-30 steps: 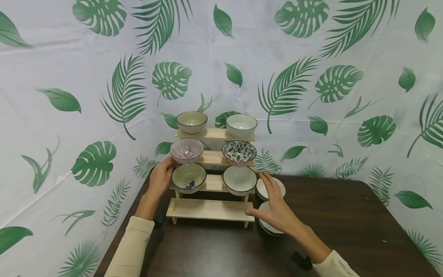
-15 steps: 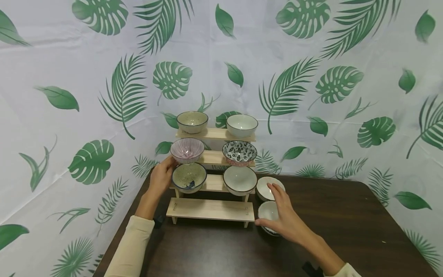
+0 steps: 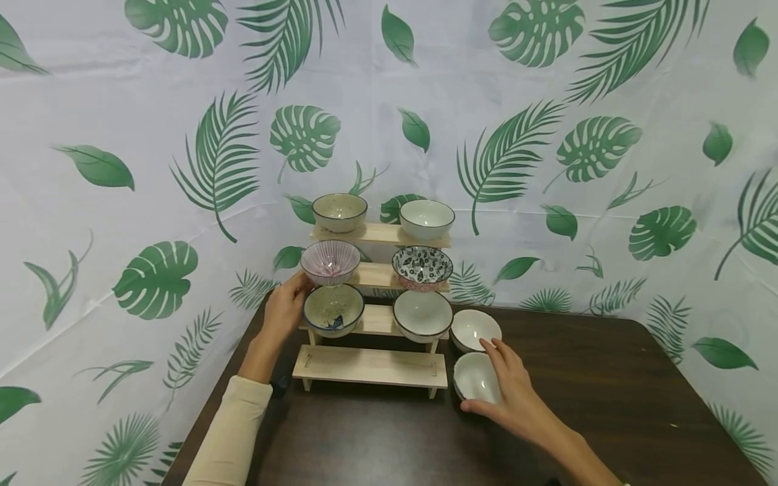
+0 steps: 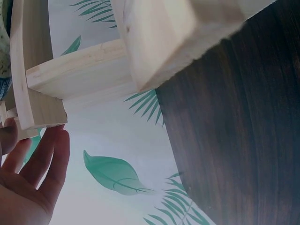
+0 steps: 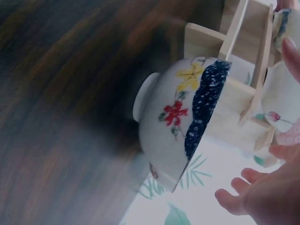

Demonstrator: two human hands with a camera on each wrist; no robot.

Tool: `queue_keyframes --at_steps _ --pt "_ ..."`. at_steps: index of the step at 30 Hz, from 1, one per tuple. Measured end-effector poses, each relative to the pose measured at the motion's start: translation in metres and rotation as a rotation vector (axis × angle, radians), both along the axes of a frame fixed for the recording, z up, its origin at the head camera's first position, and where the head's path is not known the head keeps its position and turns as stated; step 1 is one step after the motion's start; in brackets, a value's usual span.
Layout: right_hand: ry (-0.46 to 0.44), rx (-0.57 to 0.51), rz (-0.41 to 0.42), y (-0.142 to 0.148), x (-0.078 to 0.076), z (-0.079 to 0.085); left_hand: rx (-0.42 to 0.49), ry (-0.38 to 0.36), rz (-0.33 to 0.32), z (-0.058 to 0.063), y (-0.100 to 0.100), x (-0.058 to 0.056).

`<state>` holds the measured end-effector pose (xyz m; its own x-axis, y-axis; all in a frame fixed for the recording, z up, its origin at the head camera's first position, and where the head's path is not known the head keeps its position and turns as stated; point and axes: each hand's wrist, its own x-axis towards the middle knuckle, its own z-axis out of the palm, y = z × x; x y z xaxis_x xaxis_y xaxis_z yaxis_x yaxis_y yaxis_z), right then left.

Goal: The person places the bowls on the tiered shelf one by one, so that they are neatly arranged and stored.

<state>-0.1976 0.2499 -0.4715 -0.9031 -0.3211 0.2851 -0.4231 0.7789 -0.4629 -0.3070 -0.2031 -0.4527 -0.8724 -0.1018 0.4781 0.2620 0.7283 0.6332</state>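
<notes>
Bowl [image 3: 476,379] with a white inside and painted flowers on its outer wall [image 5: 180,117] sits on the dark wooden table [image 3: 608,391], just right of the lowest step of a stepped wooden rack [image 3: 369,368]. Right hand [image 3: 516,398] lies over the bowl's right rim, fingers [image 3: 502,360] spread and lightly curved, thumb at the near edge; whether it grips is unclear. Just behind stands a second white bowl [image 3: 475,329]. Left hand [image 3: 283,312] rests against the rack's left side with straight fingers [image 4: 44,154], beside a blue-rimmed bowl [image 3: 333,310]. Five more bowls fill the rack's upper steps.
</notes>
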Motion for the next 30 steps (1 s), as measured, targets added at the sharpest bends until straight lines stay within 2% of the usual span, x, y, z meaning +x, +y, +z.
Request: queue_keyframes --at_steps 9,16,18,26,30 --pt "-0.001 0.044 0.004 0.01 -0.003 -0.014 -0.002 -0.006 0.001 0.003 -0.001 0.0" --pt "-0.144 -0.003 -0.001 0.021 -0.013 -0.035 -0.002 -0.029 0.007 0.001 0.0 0.002" --pt "-0.16 -0.026 0.004 0.023 -0.015 -0.042 -0.006 -0.029 0.008 0.001 0.0 0.002" --pt "-0.068 -0.086 0.011 0.025 -0.021 -0.054 -0.001 -0.005 0.013 0.003 0.0 0.002" --pt "-0.072 -0.085 -0.005 0.024 -0.017 -0.053 -0.004 -0.02 0.01 0.003 0.0 0.003"
